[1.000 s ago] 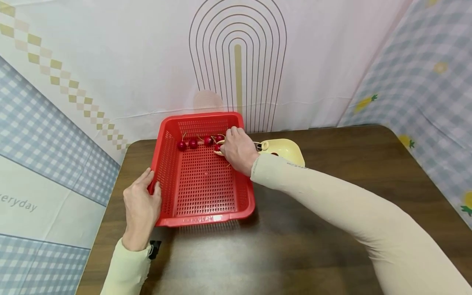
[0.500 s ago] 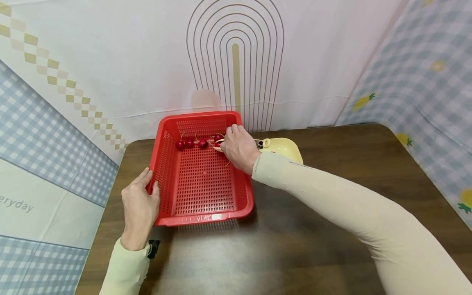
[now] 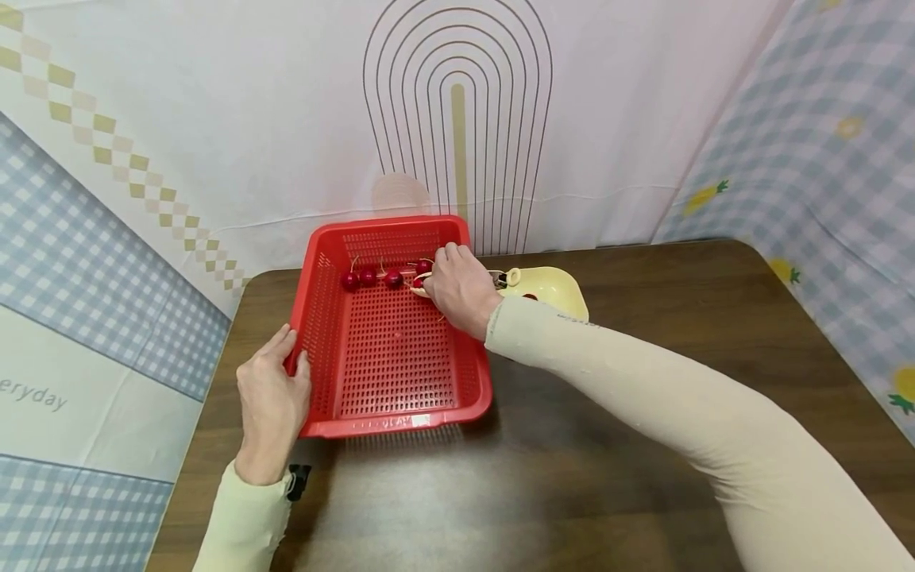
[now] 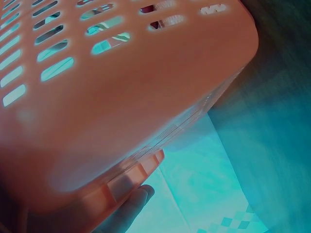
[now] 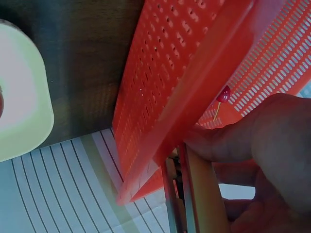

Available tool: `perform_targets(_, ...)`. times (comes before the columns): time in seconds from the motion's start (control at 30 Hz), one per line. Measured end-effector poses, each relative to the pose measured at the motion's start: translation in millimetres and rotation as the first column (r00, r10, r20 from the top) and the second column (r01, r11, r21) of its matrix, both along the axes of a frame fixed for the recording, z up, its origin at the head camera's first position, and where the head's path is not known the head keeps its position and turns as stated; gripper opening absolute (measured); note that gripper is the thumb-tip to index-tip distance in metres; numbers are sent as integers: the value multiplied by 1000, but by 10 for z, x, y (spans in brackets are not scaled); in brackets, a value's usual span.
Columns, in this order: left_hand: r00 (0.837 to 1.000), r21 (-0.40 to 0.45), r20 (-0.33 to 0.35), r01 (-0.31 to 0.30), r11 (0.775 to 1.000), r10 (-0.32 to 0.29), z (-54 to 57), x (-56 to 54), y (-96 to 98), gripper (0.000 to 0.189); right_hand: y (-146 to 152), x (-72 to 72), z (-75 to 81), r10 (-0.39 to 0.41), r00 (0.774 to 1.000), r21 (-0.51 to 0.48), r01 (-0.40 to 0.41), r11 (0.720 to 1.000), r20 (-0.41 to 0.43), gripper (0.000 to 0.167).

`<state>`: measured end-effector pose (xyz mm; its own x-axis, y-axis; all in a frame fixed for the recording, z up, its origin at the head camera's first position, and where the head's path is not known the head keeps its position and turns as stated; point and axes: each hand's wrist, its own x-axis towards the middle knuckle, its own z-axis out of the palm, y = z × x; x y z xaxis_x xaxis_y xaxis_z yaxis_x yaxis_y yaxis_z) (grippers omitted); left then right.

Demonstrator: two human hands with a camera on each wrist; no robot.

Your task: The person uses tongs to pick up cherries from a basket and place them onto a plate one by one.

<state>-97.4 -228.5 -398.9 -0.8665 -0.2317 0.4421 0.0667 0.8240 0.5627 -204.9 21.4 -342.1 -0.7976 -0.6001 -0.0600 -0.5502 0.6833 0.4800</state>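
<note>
The left hand [image 3: 275, 393] is gripping the red basket [image 3: 398, 373] at its left rim; the right hand [image 3: 461, 287], grasping tongs [image 5: 206, 189] over the right rim, seems to be catching a cherry [image 3: 418, 282] inside, likely calling for a steady squeeze. More cherries [image 3: 368, 276] are lying near the basket's far wall, while a yellow dish [image 3: 561, 290] containing something red [image 3: 530, 296] is sitting to its right.

soft glare whitens the near table [image 3: 429, 508]; left wrist view runs cyan.
</note>
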Motion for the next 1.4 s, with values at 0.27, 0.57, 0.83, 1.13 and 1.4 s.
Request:
perform_targets(0.27, 1000, -2, -5, 5, 1000, -5, 15, -10, 15, 33, 38, 11, 39, -10, 1000, -50, 9, 999, -28, 26)
perform_targets(0.57, 1000, 4, 1, -1, 1000, 1, 9, -2, -2, 34, 129, 40, 92, 6, 999, -131, -12, 991, -49, 26)
perform_targets(0.83, 1000, 7, 0, 1, 1000, -1, 12, -3, 1, 34, 198, 84, 123, 19, 999, -195, -27, 980, -44, 23)
perform_targets(1.13, 1000, 5, -11, 6, 1000, -6, 13, -4, 12, 34, 270, 145, 182, 24, 999, -252, -31, 967, -32, 20)
perform_targets(1.4, 1000, 10, -1, -2, 1000, 2, 17, 7, 11, 35, 345, 163, 197, 31, 999, -304, -41, 952, -38, 20)
